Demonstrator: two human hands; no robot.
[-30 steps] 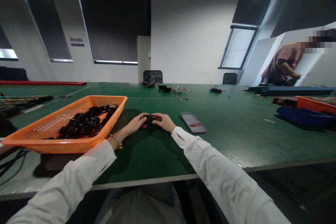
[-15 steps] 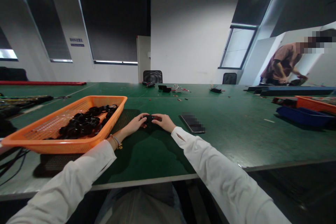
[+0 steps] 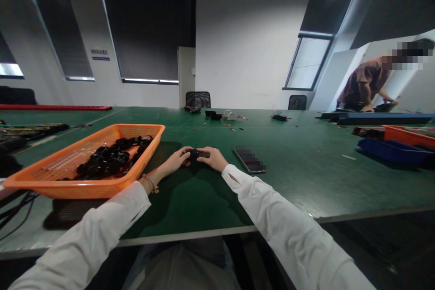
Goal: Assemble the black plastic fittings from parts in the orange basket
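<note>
Between my two hands is a small black plastic part (image 3: 194, 155), just above the green table (image 3: 204, 204); its exact kind is too small to make out. My left hand (image 3: 179, 158) grips its left side, thumb towards me. From the right, the thumb and fingers of my right hand (image 3: 213, 158) pinch the same part. To the left, close by my left forearm, an orange plastic basket (image 3: 81, 184) holds a heap of glossy black parts (image 3: 110, 161). A phone (image 3: 249, 159) lies flat just right of my right hand.
Small black and white pieces (image 3: 229, 115) lie towards the far side. At the right are a blue bin (image 3: 394, 150) and an orange basket (image 3: 408, 135). Cables (image 3: 34, 132) lie at the left. Another person (image 3: 365, 82) bends over the table's far right.
My hands and the black part stay nearly in place. At the far right, the other person's arms and upper body have shifted slightly.
</note>
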